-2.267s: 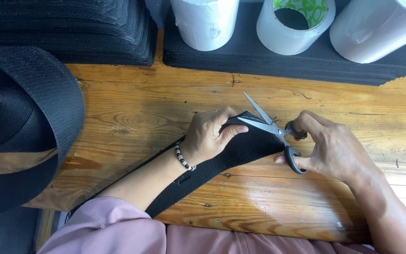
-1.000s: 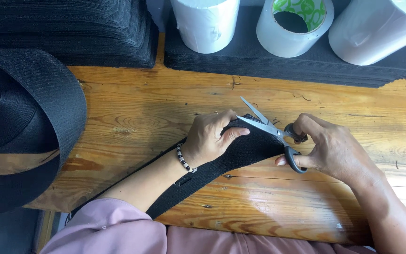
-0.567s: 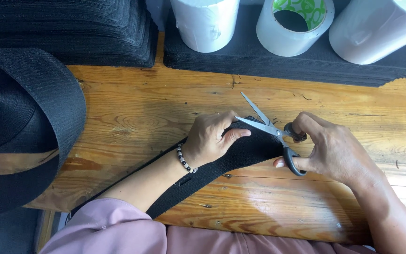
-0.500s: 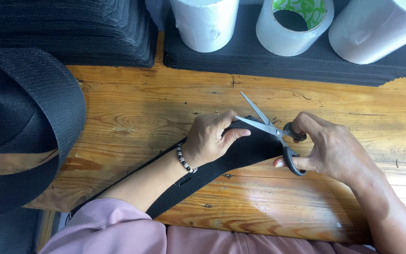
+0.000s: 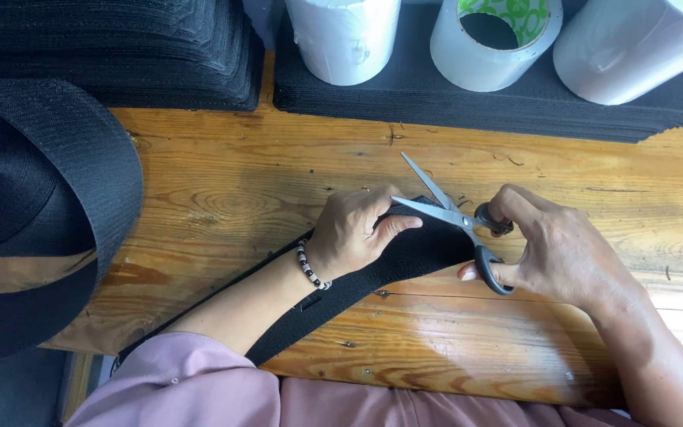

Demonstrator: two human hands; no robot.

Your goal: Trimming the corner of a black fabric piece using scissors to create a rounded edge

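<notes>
black strap [image 5: 405, 265] on desk [image 5: 223, 190] near front edge, left hand [image 5: 353, 233] fingers clamped on it; right hand [image 5: 555, 253] fingers closed in scissors [image 5: 456, 217], blades apart. bare wood beyond; white rolls [image 5: 345, 35] at back.

No packages, labels, signs or screens in view

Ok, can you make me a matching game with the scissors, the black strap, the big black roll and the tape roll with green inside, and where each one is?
Things:
1. scissors
2. black strap
3. big black roll
4. tape roll with green inside

Places:
A. at the table's left edge
B. under the left hand
C. in the right hand, blades open
D. on the black stack at the back

Pairs: 1-C, 2-B, 3-A, 4-D
</notes>
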